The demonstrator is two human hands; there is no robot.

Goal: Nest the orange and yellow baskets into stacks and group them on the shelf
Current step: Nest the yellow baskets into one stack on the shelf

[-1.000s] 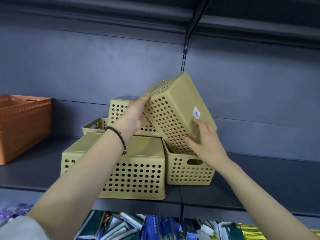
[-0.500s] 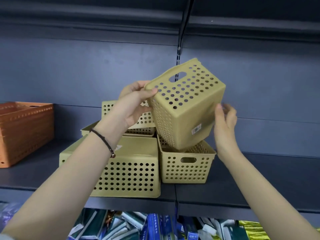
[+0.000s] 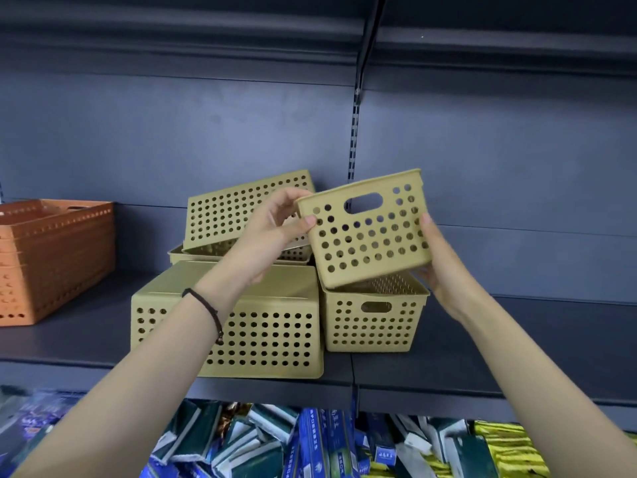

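Now the held yellow basket [image 3: 367, 229] sits nearly upright, open side up, its handle-slot end facing the camera; half a second ago it was tipped on a corner with its base and label showing, and a second ago it was upended. It hangs tilted just above the open yellow basket [image 3: 374, 313] standing at the right of the group on the shelf [image 3: 517, 339], its lower edge at that basket's rim. To my eye that turn readies it for nesting; dropping it in looks like the next step.

The left hand [image 3: 272, 232] is partly curled, thumb on the near face and fingers behind the left corner, pinching the wall. The right hand [image 3: 437, 263] is more open, palm cupping the right side and lower corner, thumb along the edge.

Left of them an upturned yellow basket [image 3: 262, 326] lies base-up near the shelf edge, with two more yellow baskets [image 3: 241, 215] behind it, one leaning. The orange basket stack [image 3: 51, 257] stands well apart at far left, already nested.
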